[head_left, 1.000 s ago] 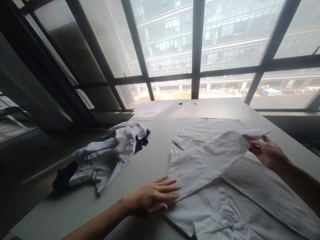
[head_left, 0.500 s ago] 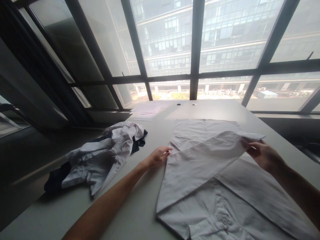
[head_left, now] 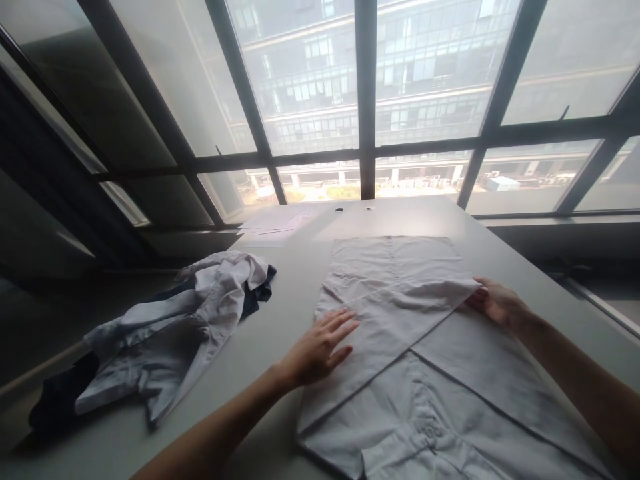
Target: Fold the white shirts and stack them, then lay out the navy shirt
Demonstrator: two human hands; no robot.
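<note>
A white shirt (head_left: 395,267) lies spread on the table, its collar end towards me and its sleeves folded across the body. My left hand (head_left: 320,347) rests flat on the left part of the folded sleeve, fingers spread. At the right side my right hand (head_left: 493,301) pinches the end of that sleeve (head_left: 420,300) between thumb and fingers. The other sleeve (head_left: 490,373) slants beneath it down to the lower right. Near the bottom edge the buttoned collar (head_left: 425,427) shows creases.
A crumpled heap of white and dark clothes (head_left: 200,320) lies on the left side of the white table (head_left: 280,373). Sheets of paper (head_left: 275,223) sit at the far left corner, near two round holes in the tabletop. Large windows stand behind the table.
My left hand went from the lower left of the sleeve up to its upper edge, then flat onto the cloth. My right hand drew the sleeve end inward and down. The view shifted right.
</note>
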